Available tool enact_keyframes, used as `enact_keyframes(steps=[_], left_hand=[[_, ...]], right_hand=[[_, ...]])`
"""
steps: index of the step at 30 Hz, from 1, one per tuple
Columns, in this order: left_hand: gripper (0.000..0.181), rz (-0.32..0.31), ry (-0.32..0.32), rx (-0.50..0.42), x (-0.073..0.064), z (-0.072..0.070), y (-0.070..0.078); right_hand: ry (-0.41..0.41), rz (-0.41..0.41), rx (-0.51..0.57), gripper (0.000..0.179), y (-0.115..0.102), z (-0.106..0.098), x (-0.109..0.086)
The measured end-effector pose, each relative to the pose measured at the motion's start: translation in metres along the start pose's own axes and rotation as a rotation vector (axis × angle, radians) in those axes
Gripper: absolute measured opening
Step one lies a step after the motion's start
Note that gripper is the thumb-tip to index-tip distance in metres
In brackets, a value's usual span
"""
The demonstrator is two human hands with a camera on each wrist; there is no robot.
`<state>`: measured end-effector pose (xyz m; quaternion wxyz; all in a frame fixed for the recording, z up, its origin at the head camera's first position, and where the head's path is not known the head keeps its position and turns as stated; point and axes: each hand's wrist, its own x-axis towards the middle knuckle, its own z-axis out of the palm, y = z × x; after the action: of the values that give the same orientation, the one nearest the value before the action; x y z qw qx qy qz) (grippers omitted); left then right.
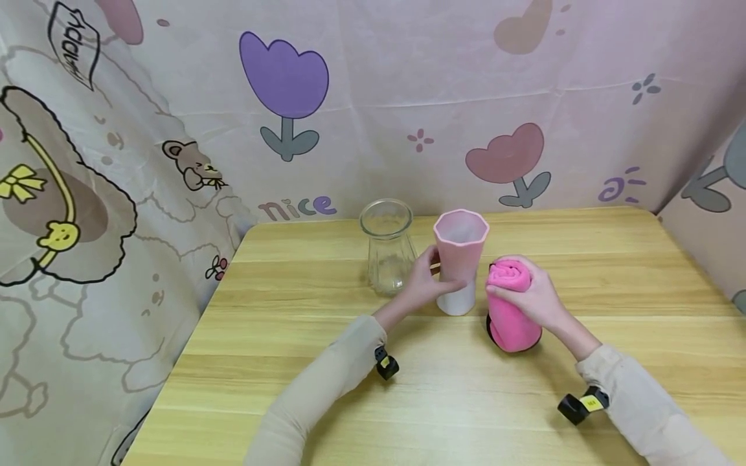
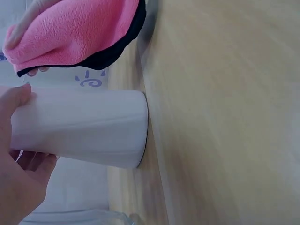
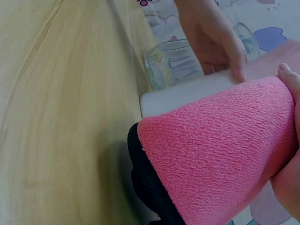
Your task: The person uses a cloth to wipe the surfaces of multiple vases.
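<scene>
Nearest, two beige long sleeves [image 1: 647, 401] reach over a light yellow wood-grain table [image 1: 408, 401], each with a small black device bearing a yellow label [image 1: 583, 406] at its wrist. Beyond the right sleeve, the person's right hand [image 1: 539, 298] grasps a bright pink plush cloth with a black edge [image 1: 513, 320], its thumb on the near side and fingers wrapped over the far side. The cloth is rolled into a thick bundle, held roughly upright with the spiral end on top and the black edge low; whether its bottom touches the wood I cannot tell. Just beside it, a little farther back and to the left, a tall faceted vase, pink at the top and fading to white at the base [image 1: 462, 259], stands upright on the table. The left hand [image 1: 428, 281] grips this vase from its left side, thumb across the front and fingers bent round behind. Left of the vase and near it, partly behind the left hand, stands a clear glass jar with a wide rounded rim [image 1: 384, 255]. Farthest back hangs a pale pinkish printed fabric [image 1: 373, 52] with a purple tulip [image 1: 285, 77] and the word "nice" [image 1: 297, 207].
</scene>
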<state>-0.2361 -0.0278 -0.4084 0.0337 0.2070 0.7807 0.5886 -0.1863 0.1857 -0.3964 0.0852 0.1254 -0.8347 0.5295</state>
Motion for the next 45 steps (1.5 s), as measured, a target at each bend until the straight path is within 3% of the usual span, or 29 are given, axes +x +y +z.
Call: enact_keyframes(steps=[7,15,23,32,39,45], left_hand=[[0.068,0.022,-0.058,0.006,-0.018,-0.014,-0.001],[0.067,0.021,-0.096,0.008,-0.029,-0.024,-0.001],[0.067,0.037,-0.107,0.034,-0.031,-0.03,0.0],[0.066,0.018,-0.084,-0.007,-0.032,-0.032,0.002],[0.064,0.004,-0.086,-0.016,-0.032,-0.03,0.002],[0.064,0.005,-0.087,-0.018,-0.031,-0.03,0.002]], right_hand=[[-0.007,0.003,0.013,0.044,-0.001,-0.001,0.002],[-0.013,-0.001,0.001,0.044,0.001,0.0,0.003],[0.0,-0.011,-0.044,0.047,-0.021,-0.006,0.02],[0.011,-0.188,0.081,0.047,-0.055,-0.008,0.038],[-0.003,-0.215,0.079,0.048,-0.052,-0.003,0.035],[-0.069,-0.155,0.058,0.048,-0.042,0.002,0.032]])
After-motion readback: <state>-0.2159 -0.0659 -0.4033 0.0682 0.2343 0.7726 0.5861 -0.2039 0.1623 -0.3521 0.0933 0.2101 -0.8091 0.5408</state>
